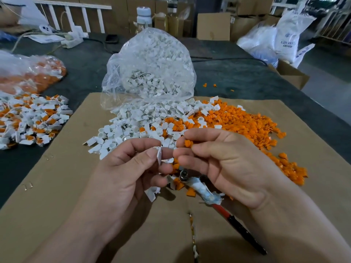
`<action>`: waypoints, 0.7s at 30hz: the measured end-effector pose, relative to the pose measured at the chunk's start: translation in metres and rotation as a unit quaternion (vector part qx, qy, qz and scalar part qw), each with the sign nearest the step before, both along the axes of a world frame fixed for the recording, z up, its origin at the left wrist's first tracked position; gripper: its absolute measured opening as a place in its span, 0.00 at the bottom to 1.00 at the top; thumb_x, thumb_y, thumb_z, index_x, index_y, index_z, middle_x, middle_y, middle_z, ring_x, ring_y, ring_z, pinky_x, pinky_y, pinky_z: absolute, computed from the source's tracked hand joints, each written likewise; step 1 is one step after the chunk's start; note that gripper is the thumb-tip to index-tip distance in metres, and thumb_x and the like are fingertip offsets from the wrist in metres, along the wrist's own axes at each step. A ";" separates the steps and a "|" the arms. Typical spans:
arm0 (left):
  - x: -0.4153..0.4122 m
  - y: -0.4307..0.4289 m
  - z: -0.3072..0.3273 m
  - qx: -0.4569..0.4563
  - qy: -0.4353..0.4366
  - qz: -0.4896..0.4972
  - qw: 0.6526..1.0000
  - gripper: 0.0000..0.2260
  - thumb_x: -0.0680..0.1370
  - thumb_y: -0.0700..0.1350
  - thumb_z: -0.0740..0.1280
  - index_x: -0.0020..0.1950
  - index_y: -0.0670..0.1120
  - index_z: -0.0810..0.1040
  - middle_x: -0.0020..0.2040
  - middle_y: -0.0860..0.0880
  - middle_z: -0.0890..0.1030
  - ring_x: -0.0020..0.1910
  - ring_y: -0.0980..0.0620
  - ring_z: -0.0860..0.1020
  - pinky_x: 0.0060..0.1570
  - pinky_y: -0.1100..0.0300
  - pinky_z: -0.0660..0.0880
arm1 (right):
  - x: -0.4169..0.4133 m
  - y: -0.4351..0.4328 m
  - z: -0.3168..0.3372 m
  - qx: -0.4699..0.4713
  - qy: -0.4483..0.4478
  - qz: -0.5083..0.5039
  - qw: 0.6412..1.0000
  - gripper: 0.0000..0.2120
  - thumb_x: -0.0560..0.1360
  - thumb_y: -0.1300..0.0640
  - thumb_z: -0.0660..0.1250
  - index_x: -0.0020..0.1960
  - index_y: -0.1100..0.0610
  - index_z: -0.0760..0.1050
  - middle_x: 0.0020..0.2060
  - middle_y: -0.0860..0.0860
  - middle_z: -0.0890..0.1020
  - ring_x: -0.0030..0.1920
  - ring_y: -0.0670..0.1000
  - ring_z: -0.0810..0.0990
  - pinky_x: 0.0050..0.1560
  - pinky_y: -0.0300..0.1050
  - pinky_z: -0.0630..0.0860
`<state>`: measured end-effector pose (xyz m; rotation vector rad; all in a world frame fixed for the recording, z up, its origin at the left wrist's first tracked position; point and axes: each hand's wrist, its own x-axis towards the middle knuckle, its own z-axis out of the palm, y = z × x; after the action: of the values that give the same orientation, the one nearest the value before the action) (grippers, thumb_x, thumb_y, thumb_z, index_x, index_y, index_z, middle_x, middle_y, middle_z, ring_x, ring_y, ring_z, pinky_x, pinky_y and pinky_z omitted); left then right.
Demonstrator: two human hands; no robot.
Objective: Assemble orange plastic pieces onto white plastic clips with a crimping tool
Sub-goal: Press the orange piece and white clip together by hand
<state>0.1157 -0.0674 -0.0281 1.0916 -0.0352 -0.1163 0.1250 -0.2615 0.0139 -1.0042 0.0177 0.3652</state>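
- I see my left hand (pixel 131 168) pinching a white clip (pixel 159 155) just above the crimping tool (pixel 202 189).
- My right hand (pixel 224 164) pinches an orange piece (pixel 188 143), also above the crimping tool.

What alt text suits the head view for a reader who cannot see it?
A person's left hand pinches a white clip while the right hand pinches an orange piece beside it, above a crimping tool on cardboard strewn with loose parts.

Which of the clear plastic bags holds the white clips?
The upright middle bag, spilling white clips onto the cardboard; the left bag shows mostly orange through it.
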 end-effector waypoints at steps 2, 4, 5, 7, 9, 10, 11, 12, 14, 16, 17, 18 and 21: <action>-0.001 -0.001 0.002 -0.017 0.000 -0.015 1.000 0.08 0.69 0.42 0.74 0.47 0.44 0.86 0.43 0.39 0.86 0.36 0.48 0.84 0.31 0.61 0.79 | -0.003 0.003 0.002 0.025 -0.004 0.028 0.999 0.12 0.70 0.71 0.65 0.54 0.68 0.77 0.45 0.66 0.84 0.44 0.60 0.86 0.37 0.42 0.82; -0.002 -0.001 0.004 -0.026 0.007 -0.021 0.999 0.09 0.67 0.42 0.75 0.46 0.44 0.86 0.39 0.40 0.85 0.35 0.48 0.84 0.31 0.61 0.80 | -0.005 0.005 0.004 0.027 -0.009 0.039 0.999 0.15 0.70 0.69 0.66 0.57 0.68 0.74 0.44 0.66 0.84 0.42 0.59 0.86 0.36 0.43 0.82; -0.002 -0.002 0.005 -0.030 0.009 -0.022 0.999 0.08 0.67 0.41 0.76 0.46 0.44 0.86 0.39 0.41 0.84 0.34 0.48 0.84 0.31 0.61 0.80 | -0.006 0.006 0.004 0.018 -0.014 0.040 0.999 0.16 0.70 0.68 0.67 0.57 0.67 0.74 0.43 0.66 0.84 0.41 0.59 0.86 0.36 0.43 0.82; -0.003 -0.002 0.005 -0.038 0.011 -0.026 0.999 0.09 0.67 0.41 0.76 0.46 0.44 0.86 0.40 0.40 0.85 0.34 0.48 0.83 0.31 0.61 0.80 | -0.007 0.009 0.004 -0.011 -0.033 0.032 0.999 0.13 0.70 0.65 0.68 0.55 0.66 0.77 0.42 0.65 0.84 0.39 0.58 0.86 0.34 0.43 0.82; -0.004 -0.003 0.005 -0.043 0.014 -0.025 0.999 0.10 0.67 0.43 0.75 0.47 0.44 0.86 0.42 0.39 0.85 0.35 0.48 0.83 0.31 0.61 0.79 | -0.009 0.012 0.003 -0.047 -0.063 0.021 0.997 0.09 0.70 0.63 0.69 0.50 0.63 0.80 0.40 0.64 0.84 0.36 0.58 0.85 0.33 0.43 0.82; -0.004 -0.003 0.005 -0.045 0.012 -0.024 0.999 0.11 0.67 0.44 0.75 0.47 0.44 0.86 0.42 0.38 0.85 0.35 0.48 0.83 0.31 0.61 0.79 | -0.009 0.014 0.002 -0.064 -0.080 0.015 0.995 0.08 0.70 0.62 0.70 0.49 0.63 0.81 0.39 0.63 0.84 0.35 0.58 0.85 0.32 0.43 0.81; -0.004 -0.003 0.005 -0.045 0.009 -0.024 0.999 0.11 0.67 0.44 0.75 0.47 0.44 0.86 0.42 0.39 0.85 0.35 0.48 0.83 0.31 0.61 0.79 | -0.010 0.014 0.002 -0.076 -0.094 0.010 0.993 0.08 0.70 0.62 0.71 0.49 0.62 0.81 0.38 0.62 0.84 0.34 0.58 0.85 0.32 0.43 0.81; -0.004 -0.004 0.005 -0.046 0.006 -0.024 0.999 0.11 0.67 0.44 0.75 0.48 0.44 0.86 0.42 0.39 0.85 0.34 0.48 0.83 0.31 0.61 0.79 | -0.010 0.015 0.001 -0.082 -0.103 0.008 0.991 0.09 0.69 0.62 0.72 0.49 0.62 0.81 0.38 0.62 0.84 0.34 0.58 0.85 0.32 0.43 0.81; -0.004 -0.003 0.005 -0.045 0.004 -0.022 0.999 0.10 0.68 0.44 0.77 0.48 0.44 0.86 0.41 0.40 0.85 0.34 0.49 0.83 0.31 0.61 0.78 | -0.010 0.016 0.001 -0.088 -0.110 0.010 0.990 0.14 0.66 0.61 0.75 0.50 0.63 0.80 0.38 0.63 0.84 0.35 0.58 0.85 0.33 0.43 0.81; -0.005 -0.003 0.004 -0.043 0.000 -0.014 0.999 0.11 0.67 0.43 0.80 0.48 0.44 0.86 0.39 0.43 0.83 0.34 0.50 0.81 0.31 0.62 0.77 | -0.011 0.016 0.000 -0.099 -0.114 0.013 0.988 0.16 0.64 0.60 0.76 0.51 0.62 0.80 0.38 0.64 0.84 0.35 0.59 0.85 0.33 0.44 0.81; -0.006 -0.003 0.003 -0.042 -0.004 -0.008 0.999 0.12 0.66 0.43 0.80 0.48 0.44 0.86 0.37 0.44 0.82 0.34 0.50 0.81 0.31 0.62 0.77 | -0.011 0.017 0.000 -0.103 -0.118 0.013 0.988 0.16 0.64 0.60 0.75 0.51 0.62 0.80 0.37 0.64 0.84 0.34 0.59 0.85 0.33 0.44 0.81; -0.006 -0.004 0.003 -0.046 -0.010 -0.002 0.999 0.13 0.65 0.43 0.79 0.47 0.44 0.86 0.36 0.45 0.82 0.34 0.51 0.80 0.31 0.62 0.77 | -0.012 0.017 -0.001 -0.106 -0.124 0.012 0.987 0.14 0.66 0.60 0.75 0.51 0.62 0.80 0.37 0.63 0.84 0.34 0.59 0.84 0.33 0.44 0.81; -0.009 -0.006 0.003 -0.062 -0.034 0.012 0.997 0.12 0.64 0.41 0.79 0.46 0.44 0.85 0.35 0.46 0.81 0.33 0.52 0.79 0.32 0.61 0.77 | -0.013 0.021 -0.002 -0.137 -0.148 -0.004 0.979 0.09 0.70 0.59 0.71 0.49 0.59 0.80 0.37 0.59 0.84 0.33 0.57 0.84 0.32 0.44 0.81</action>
<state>0.1072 -0.0736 -0.0251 0.9706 -0.0901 -0.0542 0.1120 -0.2410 0.0120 -1.3238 -0.2008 0.2051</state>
